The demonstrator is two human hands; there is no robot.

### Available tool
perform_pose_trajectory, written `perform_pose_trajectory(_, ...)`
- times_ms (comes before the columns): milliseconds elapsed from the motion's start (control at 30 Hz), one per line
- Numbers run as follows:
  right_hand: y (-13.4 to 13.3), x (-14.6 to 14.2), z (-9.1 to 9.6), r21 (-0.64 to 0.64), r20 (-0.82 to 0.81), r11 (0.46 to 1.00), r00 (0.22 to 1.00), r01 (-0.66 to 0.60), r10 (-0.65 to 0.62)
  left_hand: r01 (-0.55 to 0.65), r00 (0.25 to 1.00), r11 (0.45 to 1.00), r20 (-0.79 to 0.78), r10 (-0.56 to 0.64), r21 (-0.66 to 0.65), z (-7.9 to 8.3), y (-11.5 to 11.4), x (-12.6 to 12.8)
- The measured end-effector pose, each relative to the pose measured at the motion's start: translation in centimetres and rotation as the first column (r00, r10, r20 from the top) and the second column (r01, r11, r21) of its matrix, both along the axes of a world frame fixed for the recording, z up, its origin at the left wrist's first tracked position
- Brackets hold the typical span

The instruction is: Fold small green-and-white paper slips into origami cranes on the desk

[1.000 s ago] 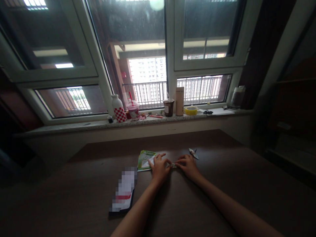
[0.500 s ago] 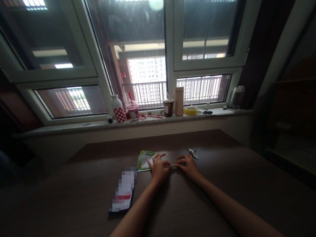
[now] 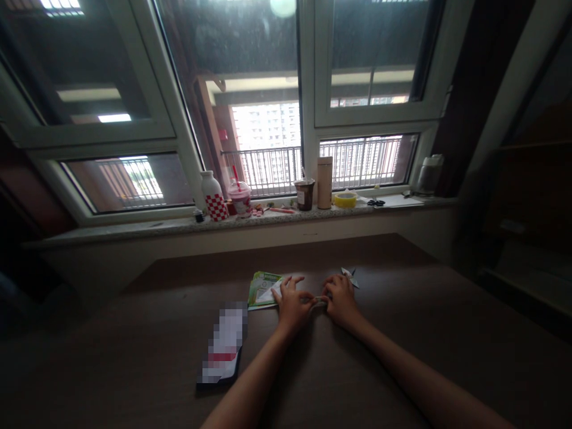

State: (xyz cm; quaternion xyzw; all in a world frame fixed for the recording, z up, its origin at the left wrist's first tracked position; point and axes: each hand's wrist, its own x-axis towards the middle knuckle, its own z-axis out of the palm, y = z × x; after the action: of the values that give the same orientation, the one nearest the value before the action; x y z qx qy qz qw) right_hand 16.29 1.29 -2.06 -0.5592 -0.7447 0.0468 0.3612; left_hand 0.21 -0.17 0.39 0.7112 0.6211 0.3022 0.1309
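Both my hands rest on a dark wooden table (image 3: 402,333) and pinch a small folded piece of paper (image 3: 319,301) between them. My left hand (image 3: 291,304) grips its left end with thumb and forefinger while the other fingers spread over a green and white paper packet (image 3: 263,288). My right hand (image 3: 339,300) holds the right end with curled fingers. A small dark folded paper figure (image 3: 350,276) lies just beyond my right hand.
A phone-like flat object (image 3: 223,348) lies on the table at my left. The stone windowsill (image 3: 134,227) carries a checked bottle (image 3: 212,196), a pink drink cup (image 3: 241,198), a brown cup (image 3: 305,194), a tall flask (image 3: 325,182), yellow tape (image 3: 345,199) and scissors (image 3: 376,203).
My hands have drawn slightly closer together over the small paper, and the right hand's fingers have curled in more. Nothing else has moved.
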Motion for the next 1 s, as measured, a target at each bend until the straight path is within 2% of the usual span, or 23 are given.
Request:
perform_pose_trajectory(333, 1.2, 0.8, -0.8, -0.128, -0.169, 0.987, 0.983, -0.097, 0.075, -0.092, 0.995, 0.995, 0.038, 0.091, 0.027, 0.2, -0.2, -0.2)
perform_pose_trajectory(533, 0.9, 0.7, -0.7, -0.156, -0.126, 0.984, 0.990, -0.082, 0.063, -0.092, 0.995, 0.995, 0.041, 0.091, 0.024, 0.1, -0.1, -0.2)
perform_pose_trajectory(800, 0.5, 0.2, -0.3, -0.112, -0.086, 0.993, 0.996, -0.023, 0.013, -0.062, 0.998, 0.998, -0.002, 0.062, 0.009, 0.0, -0.1, 0.1)
perform_pose_trajectory(1000, 0.7, 0.5, -0.5, -0.153, -0.123, 0.987, 0.992, -0.050, 0.031, -0.091, 0.996, 0.996, 0.011, 0.091, -0.001, 0.0, 0.0, -0.1)
